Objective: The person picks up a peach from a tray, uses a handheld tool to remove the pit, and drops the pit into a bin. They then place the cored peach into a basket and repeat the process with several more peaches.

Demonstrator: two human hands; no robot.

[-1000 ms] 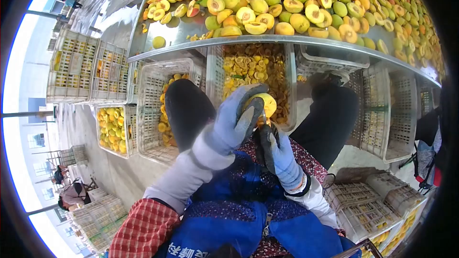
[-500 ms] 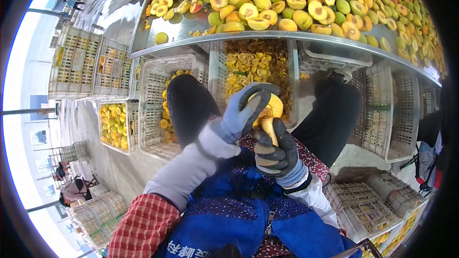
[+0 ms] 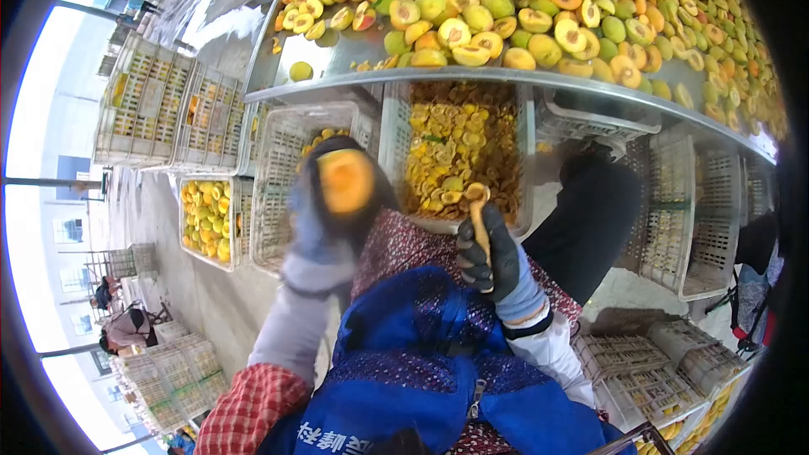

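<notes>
My left hand (image 3: 324, 211), gloved and smeared by motion, holds a peach half (image 3: 346, 180) with its orange cut face up, over my knee beside the left crate. In my right hand (image 3: 493, 257), in a dark glove, is a pitting tool (image 3: 480, 227) with a wooden-looking handle; its rounded tip points up, with something brownish on it. Below that tip stands a crate (image 3: 527, 160) of yellow scraps and brown pits. Many halved peaches (image 3: 539, 21) lie on the metal table ahead.
A crate (image 3: 263, 194) with some fruit stands left of my knee, and a smaller full crate (image 3: 240, 223) is beyond it. Stacked crates (image 3: 139, 105) rise at far left. More crates (image 3: 670, 211) stand under the table at right. A person (image 3: 131, 329) sits far left.
My left hand has moved left, away from the tool, carrying the peach half. My right hand stays near its earlier place, still holding the tool. The view has shifted slightly.
</notes>
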